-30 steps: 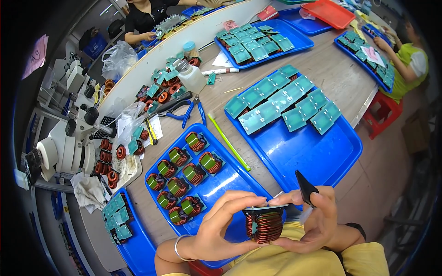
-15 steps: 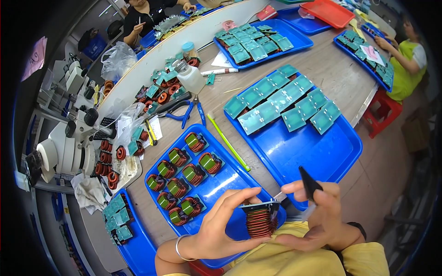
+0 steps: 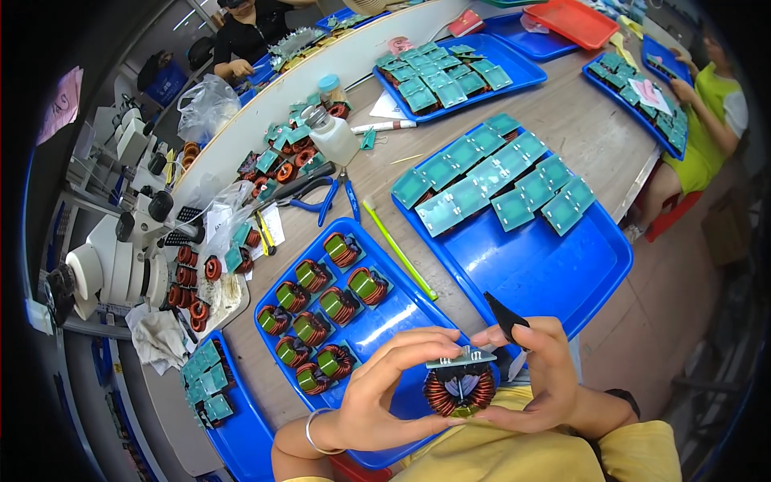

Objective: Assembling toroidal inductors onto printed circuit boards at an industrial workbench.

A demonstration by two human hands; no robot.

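My left hand (image 3: 377, 390) grips a copper-wound toroidal coil (image 3: 438, 398) on a small green circuit board (image 3: 450, 361), fingers at the board and thumb at the coil's lower edge. The coil's open ring faces me, board uppermost. On the other side, my right hand (image 3: 550, 373) steadies the same coil with its thumb below and fingertips by the board. Pinched in the right fingers is a black pointed tool (image 3: 504, 317), its tip up and its kind unclear. Beneath lies a blue tray (image 3: 401, 301) with several coils (image 3: 338, 304) in rows.
Another blue tray (image 3: 554, 273) to the right holds green boards (image 3: 482, 181). Pliers (image 3: 325, 197), a yellow-green stick (image 3: 397, 249) and a bottle (image 3: 331, 138) lie or stand beyond. A microscope (image 3: 104, 265) is at left. Co-workers sit across and at right.
The coil has been turned in my hands, so its ring opening now faces me instead of its wound side. The black tool has shifted left with my right hand.
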